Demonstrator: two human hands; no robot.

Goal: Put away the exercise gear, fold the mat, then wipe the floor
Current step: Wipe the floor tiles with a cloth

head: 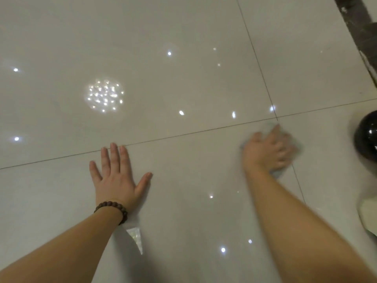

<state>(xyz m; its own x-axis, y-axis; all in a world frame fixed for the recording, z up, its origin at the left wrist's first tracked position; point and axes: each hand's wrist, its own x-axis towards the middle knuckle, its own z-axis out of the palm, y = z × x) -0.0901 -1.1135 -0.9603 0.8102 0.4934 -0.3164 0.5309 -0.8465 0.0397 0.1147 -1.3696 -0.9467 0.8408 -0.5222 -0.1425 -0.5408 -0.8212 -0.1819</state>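
Wiping stage: my right hand (269, 152) presses a cloth (296, 147) on the floor (183, 78); left hand (116, 172) flat, open

A single wide-angle view comes from the person's head, looking forward and steeply down onto the glossy tiled floor (183, 78), close to it. Both forearms enter from the bottom edge and reach away from the lens: the left hand (116, 178) sits low and left of centre, the right hand (269, 152) right of centre and blurred. Grout lines curve slightly toward the edges. A dark border strip (359, 31) crosses the top right corner, and a black rounded object (367, 137) is cut off at the right edge.
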